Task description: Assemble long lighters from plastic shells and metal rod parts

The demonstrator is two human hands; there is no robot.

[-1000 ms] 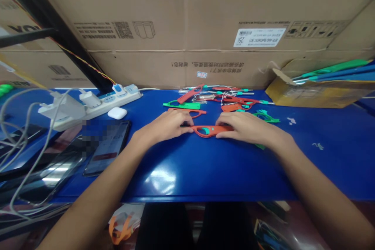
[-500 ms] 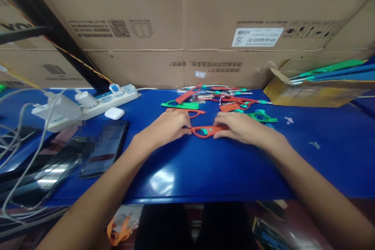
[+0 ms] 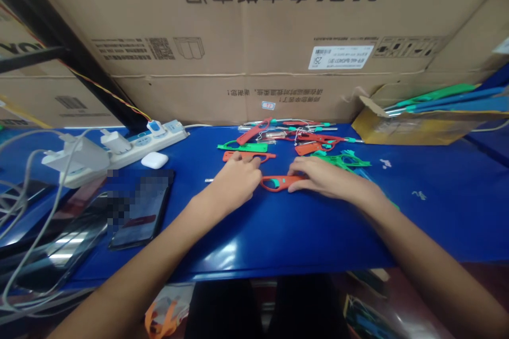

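Observation:
An orange plastic lighter shell (image 3: 278,183) with a green trigger lies on the blue table (image 3: 302,233), and both my hands are on it. My left hand (image 3: 236,181) grips its left end with curled fingers; a thin metal rod (image 3: 209,180) pokes out past that hand to the left. My right hand (image 3: 322,177) presses flat on the shell's right end, fingers together. Just behind my left hand lie another orange shell (image 3: 248,155) and a green shell (image 3: 242,146).
A heap of orange and green lighter parts (image 3: 314,140) sits behind my hands. A power strip (image 3: 135,145) with chargers, a white earbud case (image 3: 155,159) and phones (image 3: 139,212) are at left. An open carton (image 3: 417,124) stands at right. Big cardboard boxes (image 3: 254,37) wall the back.
My left hand has shifted slightly left along the orange shell, and the metal rod now shows beyond it. The view has tilted up a little.

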